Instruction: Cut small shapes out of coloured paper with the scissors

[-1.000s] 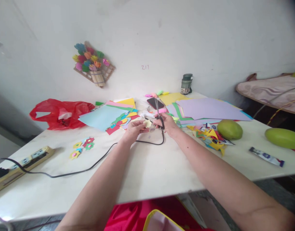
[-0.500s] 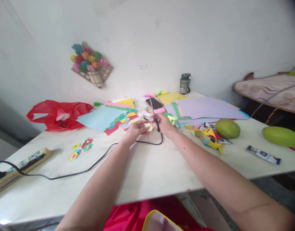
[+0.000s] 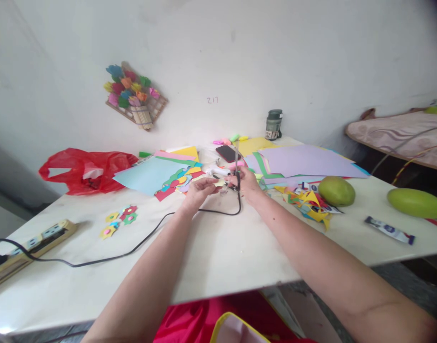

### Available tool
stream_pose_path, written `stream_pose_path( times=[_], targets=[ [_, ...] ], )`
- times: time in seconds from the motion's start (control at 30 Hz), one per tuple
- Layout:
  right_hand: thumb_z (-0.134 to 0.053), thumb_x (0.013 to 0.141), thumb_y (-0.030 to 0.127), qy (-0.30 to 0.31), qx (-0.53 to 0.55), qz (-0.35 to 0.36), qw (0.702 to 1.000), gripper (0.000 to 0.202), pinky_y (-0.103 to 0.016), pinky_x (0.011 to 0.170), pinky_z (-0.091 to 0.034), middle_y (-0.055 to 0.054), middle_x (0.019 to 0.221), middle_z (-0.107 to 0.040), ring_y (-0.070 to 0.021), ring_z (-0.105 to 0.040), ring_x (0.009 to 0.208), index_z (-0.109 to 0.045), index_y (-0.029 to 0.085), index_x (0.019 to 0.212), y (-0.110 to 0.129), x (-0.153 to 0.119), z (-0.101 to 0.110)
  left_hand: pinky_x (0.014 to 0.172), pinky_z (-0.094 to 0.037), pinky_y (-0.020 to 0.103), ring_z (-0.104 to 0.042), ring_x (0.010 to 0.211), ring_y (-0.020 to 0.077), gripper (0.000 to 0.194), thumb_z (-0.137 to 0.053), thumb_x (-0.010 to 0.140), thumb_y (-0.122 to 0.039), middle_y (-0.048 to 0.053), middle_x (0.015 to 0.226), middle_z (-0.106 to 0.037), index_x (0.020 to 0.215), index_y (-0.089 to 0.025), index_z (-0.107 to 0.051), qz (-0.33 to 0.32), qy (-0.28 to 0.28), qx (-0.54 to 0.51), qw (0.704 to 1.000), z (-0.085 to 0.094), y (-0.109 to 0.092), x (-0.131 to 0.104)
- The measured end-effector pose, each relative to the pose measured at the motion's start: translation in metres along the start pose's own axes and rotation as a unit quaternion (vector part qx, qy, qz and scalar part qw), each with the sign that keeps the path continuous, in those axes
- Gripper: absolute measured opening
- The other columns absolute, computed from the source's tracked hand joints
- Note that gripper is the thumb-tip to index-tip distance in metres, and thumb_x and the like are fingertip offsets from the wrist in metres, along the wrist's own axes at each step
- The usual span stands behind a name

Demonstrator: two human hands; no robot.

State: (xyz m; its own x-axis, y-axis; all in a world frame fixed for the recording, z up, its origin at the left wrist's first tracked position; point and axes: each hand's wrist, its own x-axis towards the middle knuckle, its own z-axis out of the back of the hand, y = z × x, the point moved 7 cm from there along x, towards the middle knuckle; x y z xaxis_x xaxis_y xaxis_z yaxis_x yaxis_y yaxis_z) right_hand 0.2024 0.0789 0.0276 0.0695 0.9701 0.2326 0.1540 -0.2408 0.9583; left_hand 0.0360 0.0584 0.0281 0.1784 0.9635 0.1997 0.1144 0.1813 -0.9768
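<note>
A small pale yellow paper piece (image 3: 220, 183), irregular in outline and too small for its shape to be told, is held just above the white tabletop (image 3: 218, 247), between the two hands. It is pinched in the closed fingers of the left hand (image 3: 199, 188), at its left edge. Scissors (image 3: 236, 164) with grey blades pointing up and away are gripped in the right hand (image 3: 247, 183), whose fingers are closed around the dark handles, touching the paper's right side. A black cable (image 3: 133, 247) is seen lying under both hands, and coloured paper sheets (image 3: 157, 172) are spread just beyond.
</note>
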Motion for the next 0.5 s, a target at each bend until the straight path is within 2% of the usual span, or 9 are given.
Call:
stream_pose_path(
  times=[0.07, 0.13, 0.23, 0.33, 0.4, 0.5],
  targets=[
    [-0.081, 0.053, 0.035, -0.001, 0.004, -0.004, 1.000, 0.045, -0.026, 0.053, -0.047, 0.007, 0.060, -0.056, -0.0124, -0.058, 0.054, -0.053, 0.022, 0.086, -0.0003, 0.0002, 0.0010, 0.087, -0.056, 0.036, -0.074, 0.089, 0.0251, 0.045, -0.087, 0.061, -0.044, 0.010, 0.088, -0.075, 0.093, -0.014, -0.076, -0.007, 0.006, -0.004, 1.000, 0.0015, 0.0014, 0.0011],
    [-0.081, 0.055, 0.033, 0.006, 0.006, -0.006, 1.000, 0.043, -0.024, 0.053, -0.047, 0.008, 0.059, -0.055, -0.0114, -0.058, 0.054, -0.054, 0.022, 0.087, 0.0004, -0.0007, 0.0005, 0.087, -0.056, 0.036, -0.074, 0.087, 0.0240, 0.044, -0.086, 0.063, -0.046, 0.009, 0.089, -0.075, 0.092, -0.014, -0.076, -0.012, 0.000, -0.007, 1.000, 0.0038, 0.0024, 0.0023],
    [-0.081, 0.057, 0.029, 0.025, 0.006, -0.011, 1.000, 0.042, -0.023, 0.051, -0.045, 0.008, 0.058, -0.056, -0.0103, -0.057, 0.052, -0.055, 0.021, 0.089, 0.0013, -0.0031, -0.0021, 0.085, -0.057, 0.036, -0.071, 0.073, 0.0181, 0.047, -0.090, 0.057, -0.042, 0.003, 0.075, -0.073, 0.092, -0.014, -0.075, -0.016, -0.013, -0.011, 1.000, 0.0054, 0.0022, 0.0034],
    [-0.080, 0.057, 0.028, 0.041, 0.008, -0.017, 0.999, 0.041, -0.022, 0.050, -0.044, 0.007, 0.058, -0.057, -0.0112, -0.058, 0.052, -0.055, 0.021, 0.090, 0.0016, -0.0051, -0.0046, 0.085, -0.057, 0.036, -0.068, 0.064, 0.0139, 0.059, -0.091, 0.054, -0.039, -0.002, 0.065, -0.069, 0.104, -0.014, -0.071, -0.014, -0.006, -0.024, 1.000, 0.0030, 0.0004, 0.0036],
    [-0.079, 0.056, 0.029, 0.044, 0.009, -0.018, 0.999, 0.041, -0.022, 0.049, -0.044, 0.007, 0.058, -0.059, -0.0116, -0.059, 0.051, -0.056, 0.021, 0.090, 0.0018, -0.0058, -0.0053, 0.085, -0.057, 0.037, -0.068, 0.064, 0.0141, 0.066, -0.091, 0.054, -0.038, -0.002, 0.065, -0.069, 0.111, -0.012, -0.068, -0.007, 0.002, -0.032, 0.999, 0.0018, -0.0001, 0.0036],
    [-0.078, 0.053, 0.029, 0.045, 0.010, -0.020, 0.999, 0.043, -0.023, 0.048, -0.043, 0.007, 0.059, -0.060, -0.0113, -0.058, 0.050, -0.057, 0.020, 0.089, 0.0011, -0.0059, -0.0058, 0.085, -0.057, 0.038, -0.072, 0.071, 0.0186, 0.068, -0.091, 0.054, -0.036, 0.002, 0.070, -0.072, 0.111, -0.011, -0.065, 0.015, 0.007, -0.044, 0.999, 0.0018, 0.0016, 0.0032]
  ],
)
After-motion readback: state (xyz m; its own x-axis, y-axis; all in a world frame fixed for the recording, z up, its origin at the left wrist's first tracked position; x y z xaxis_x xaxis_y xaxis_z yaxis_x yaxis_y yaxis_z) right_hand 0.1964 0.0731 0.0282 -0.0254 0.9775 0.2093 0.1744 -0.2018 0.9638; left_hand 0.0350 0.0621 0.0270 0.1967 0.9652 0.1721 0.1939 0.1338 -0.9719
